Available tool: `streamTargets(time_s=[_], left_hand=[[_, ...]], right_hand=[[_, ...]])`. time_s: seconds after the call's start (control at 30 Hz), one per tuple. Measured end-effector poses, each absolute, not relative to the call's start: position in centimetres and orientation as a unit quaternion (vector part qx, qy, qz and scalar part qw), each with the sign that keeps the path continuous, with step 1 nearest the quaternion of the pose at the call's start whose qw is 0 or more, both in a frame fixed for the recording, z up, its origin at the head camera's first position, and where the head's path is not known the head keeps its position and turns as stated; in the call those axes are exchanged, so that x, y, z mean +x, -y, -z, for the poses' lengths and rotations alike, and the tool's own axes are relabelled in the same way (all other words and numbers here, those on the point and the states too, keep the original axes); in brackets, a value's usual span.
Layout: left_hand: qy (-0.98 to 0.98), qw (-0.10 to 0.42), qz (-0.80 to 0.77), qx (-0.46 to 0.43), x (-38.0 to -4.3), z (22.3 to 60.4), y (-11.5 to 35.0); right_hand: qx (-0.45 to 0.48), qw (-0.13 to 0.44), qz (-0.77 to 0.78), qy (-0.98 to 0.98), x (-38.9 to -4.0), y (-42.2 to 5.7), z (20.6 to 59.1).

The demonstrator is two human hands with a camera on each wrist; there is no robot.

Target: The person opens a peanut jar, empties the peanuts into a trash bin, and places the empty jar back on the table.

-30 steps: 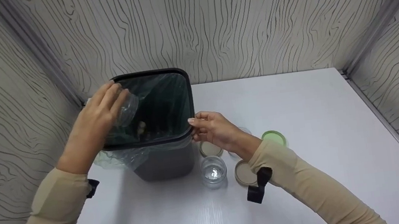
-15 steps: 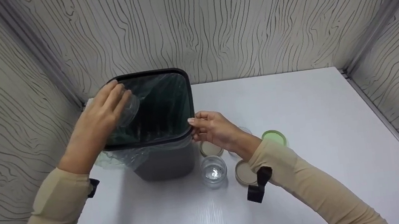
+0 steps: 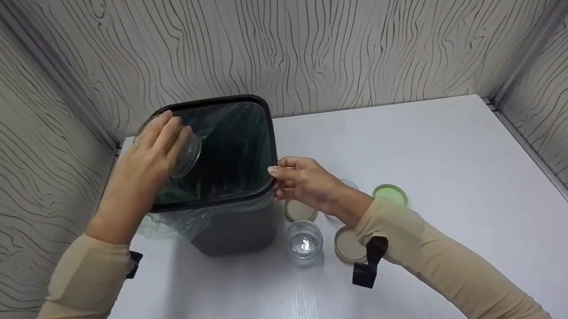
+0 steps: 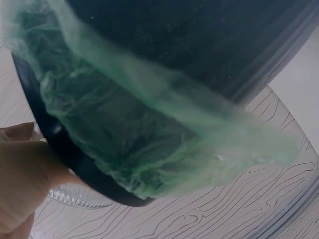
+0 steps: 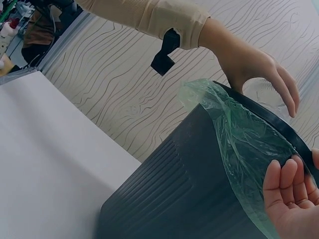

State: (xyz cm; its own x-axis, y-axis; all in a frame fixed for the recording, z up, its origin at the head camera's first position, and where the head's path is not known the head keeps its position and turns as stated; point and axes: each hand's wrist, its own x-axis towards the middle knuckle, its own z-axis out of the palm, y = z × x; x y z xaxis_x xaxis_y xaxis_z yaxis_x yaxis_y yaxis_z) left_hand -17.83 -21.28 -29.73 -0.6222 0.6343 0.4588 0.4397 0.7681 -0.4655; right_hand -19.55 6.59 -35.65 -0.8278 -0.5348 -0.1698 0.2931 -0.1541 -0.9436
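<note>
A clear ribbed jar [image 3: 189, 157] is gripped in my left hand [image 3: 140, 161], tipped over the mouth of a dark rectangular bin [image 3: 238, 230]. In the right wrist view the jar [image 5: 265, 92] shows under the arched fingers, just above the bin's rim. A thin green bag [image 5: 239, 142] lines the bin and folds over its edge. My right hand [image 3: 308, 182] pinches the black rim at the near right corner, thumb on top and fingers curled below. The left wrist view shows the bag [image 4: 124, 119] spread outside the rim, with the jar [image 4: 79, 195] partly hidden behind it.
Right of the bin, an open glass jar [image 3: 304, 243] stands on the white table [image 3: 258, 303]. Two beige lids [image 3: 300, 210] and a green lid [image 3: 390, 195] lie nearby. Another clear jar [image 3: 349, 184] is mostly hidden behind my right wrist. Patterned walls [image 3: 269, 42] enclose the table.
A small pale brown lump seen below the tipped jar a second ago is out of sight. My left hand has shifted slightly right with the jar; my right hand stays at the rim.
</note>
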Motion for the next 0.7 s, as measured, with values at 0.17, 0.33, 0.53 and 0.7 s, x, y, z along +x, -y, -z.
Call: streamTargets(time_s=[0.17,0.33,0.53,0.7], left_hand=[[0.888,0.314,-0.136,-0.306,-17.88,29.70,21.28],[0.895,0.309,-0.116,-0.300,-17.85,29.77,21.36],[0.896,0.314,-0.092,-0.301,-17.85,29.88,21.46],[0.894,0.326,-0.066,-0.299,-17.80,30.08,21.45]], right_hand=[[-0.105,0.275,0.752,-0.589,-19.61,-6.62,35.69],[-0.109,0.277,0.751,-0.590,-19.66,-6.59,35.78],[-0.104,0.280,0.754,-0.585,-19.73,-6.60,35.84],[-0.100,0.282,0.752,-0.588,-19.79,-6.77,35.84]])
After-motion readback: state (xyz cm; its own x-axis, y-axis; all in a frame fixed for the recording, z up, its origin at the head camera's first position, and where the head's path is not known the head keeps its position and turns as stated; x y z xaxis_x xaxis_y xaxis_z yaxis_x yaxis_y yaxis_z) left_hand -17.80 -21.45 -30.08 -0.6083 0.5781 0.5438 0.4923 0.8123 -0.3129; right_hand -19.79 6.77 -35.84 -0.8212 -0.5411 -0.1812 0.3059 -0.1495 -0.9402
